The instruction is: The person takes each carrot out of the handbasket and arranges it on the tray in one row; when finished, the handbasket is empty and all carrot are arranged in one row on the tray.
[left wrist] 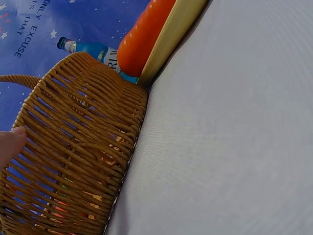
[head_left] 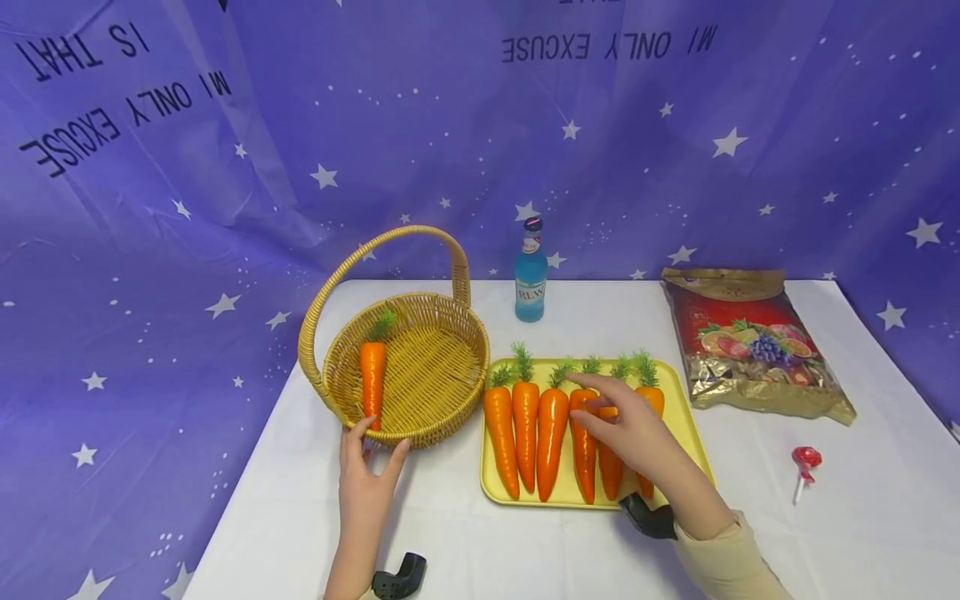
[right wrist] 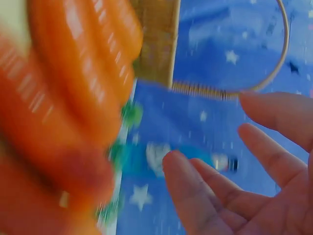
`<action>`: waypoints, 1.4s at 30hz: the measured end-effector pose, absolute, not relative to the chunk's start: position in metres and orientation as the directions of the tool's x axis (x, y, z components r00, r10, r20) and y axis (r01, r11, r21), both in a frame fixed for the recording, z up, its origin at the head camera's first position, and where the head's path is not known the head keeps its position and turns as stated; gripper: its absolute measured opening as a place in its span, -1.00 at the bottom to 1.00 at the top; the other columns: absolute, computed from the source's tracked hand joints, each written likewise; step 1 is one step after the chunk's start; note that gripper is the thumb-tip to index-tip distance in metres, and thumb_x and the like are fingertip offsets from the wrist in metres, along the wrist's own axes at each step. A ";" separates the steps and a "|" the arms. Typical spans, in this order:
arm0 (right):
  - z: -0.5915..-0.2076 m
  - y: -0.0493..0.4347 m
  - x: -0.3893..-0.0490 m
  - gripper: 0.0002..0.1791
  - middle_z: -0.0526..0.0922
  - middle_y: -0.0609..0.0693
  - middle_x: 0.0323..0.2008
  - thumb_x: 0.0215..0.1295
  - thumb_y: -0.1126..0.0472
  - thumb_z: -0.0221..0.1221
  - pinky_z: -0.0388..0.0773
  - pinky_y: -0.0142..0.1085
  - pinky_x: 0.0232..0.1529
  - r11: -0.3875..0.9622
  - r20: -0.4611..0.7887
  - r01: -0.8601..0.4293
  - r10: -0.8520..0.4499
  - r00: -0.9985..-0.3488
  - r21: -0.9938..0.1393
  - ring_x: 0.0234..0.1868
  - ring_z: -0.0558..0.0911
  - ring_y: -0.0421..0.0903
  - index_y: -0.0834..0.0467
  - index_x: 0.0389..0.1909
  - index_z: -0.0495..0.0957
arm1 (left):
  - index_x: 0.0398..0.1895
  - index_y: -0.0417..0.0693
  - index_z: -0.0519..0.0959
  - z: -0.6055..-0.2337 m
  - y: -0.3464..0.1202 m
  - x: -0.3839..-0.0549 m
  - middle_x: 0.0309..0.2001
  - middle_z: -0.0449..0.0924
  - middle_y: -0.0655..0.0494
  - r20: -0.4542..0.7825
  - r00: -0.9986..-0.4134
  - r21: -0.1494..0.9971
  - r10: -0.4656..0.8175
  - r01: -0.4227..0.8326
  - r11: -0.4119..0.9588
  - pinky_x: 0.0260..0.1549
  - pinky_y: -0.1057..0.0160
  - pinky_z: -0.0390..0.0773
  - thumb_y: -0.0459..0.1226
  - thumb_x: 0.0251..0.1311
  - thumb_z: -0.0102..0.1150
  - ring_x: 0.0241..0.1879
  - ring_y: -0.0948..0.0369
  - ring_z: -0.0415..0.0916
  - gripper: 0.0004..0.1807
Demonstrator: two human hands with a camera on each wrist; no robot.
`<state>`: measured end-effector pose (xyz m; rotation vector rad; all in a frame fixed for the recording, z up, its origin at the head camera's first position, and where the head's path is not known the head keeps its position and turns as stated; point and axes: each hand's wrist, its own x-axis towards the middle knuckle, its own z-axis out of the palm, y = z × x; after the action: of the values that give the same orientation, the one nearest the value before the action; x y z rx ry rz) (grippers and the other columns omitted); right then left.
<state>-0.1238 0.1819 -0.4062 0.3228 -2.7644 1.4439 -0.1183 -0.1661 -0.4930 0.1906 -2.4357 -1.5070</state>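
Note:
A round wicker basket point(head_left: 420, 358) with a tall arched handle stands at left, and one orange carrot point(head_left: 372, 379) with a green top leans inside it. My left hand point(head_left: 363, 483) touches the basket's near rim, thumb and forefinger spread apart. The thumb point(left wrist: 11, 146) shows against the woven side in the left wrist view. Several more carrots point(head_left: 551, 433) lie side by side on a yellow tray point(head_left: 690, 425). Above those on the tray's right, my right hand point(head_left: 626, 421) hovers with fingers apart and nothing between them; it partly hides two carrots.
A blue bottle point(head_left: 530, 283) stands upright behind the tray. To the right lies a red and gold snack bag point(head_left: 757, 346), with a red lollipop point(head_left: 806, 462) in front of it. A purple star-printed cloth point(head_left: 450, 125) hangs behind the white table point(head_left: 270, 508).

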 end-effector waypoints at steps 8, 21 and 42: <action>-0.399 0.122 -0.155 -0.46 0.39 -0.08 0.29 0.29 0.15 0.26 0.64 -0.26 -0.22 0.424 0.105 -0.227 -0.293 -0.950 -0.877 0.02 0.58 0.03 -0.18 0.29 0.42 | 0.30 -0.01 0.25 -0.494 -0.166 -0.119 0.41 0.02 -0.19 0.182 -0.950 0.889 -0.253 0.049 0.455 0.26 -0.14 0.26 -0.09 0.14 0.36 0.39 -0.11 0.04 -0.29; -0.406 0.032 -0.190 -0.41 0.40 -0.01 0.24 0.29 0.17 0.25 0.60 -0.33 -0.13 0.414 0.195 -0.388 -0.436 -0.879 -0.823 0.02 0.57 0.03 -0.10 0.34 0.37 | 0.30 -0.03 0.26 -0.494 -0.166 -0.119 0.38 0.08 -0.16 0.193 -0.949 0.892 -0.251 0.063 0.448 0.26 -0.14 0.26 -0.12 0.14 0.36 0.38 -0.09 0.06 -0.30; -0.418 -0.021 -0.221 -0.41 0.49 0.07 0.21 0.30 0.11 0.24 0.60 -0.24 -0.11 0.451 0.029 -0.286 -0.495 -0.868 -0.846 0.06 0.57 0.00 -0.05 0.35 0.36 | 0.29 -0.02 0.27 -0.496 -0.166 -0.119 0.44 -0.01 -0.15 0.203 -0.948 0.896 -0.247 0.078 0.436 0.26 -0.16 0.25 -0.13 0.13 0.37 0.41 -0.09 -0.01 -0.30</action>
<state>-0.2209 -0.0213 -0.4184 0.7826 -2.8588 1.5926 -0.1193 -0.1656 -0.4961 0.1446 -2.3894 -1.5150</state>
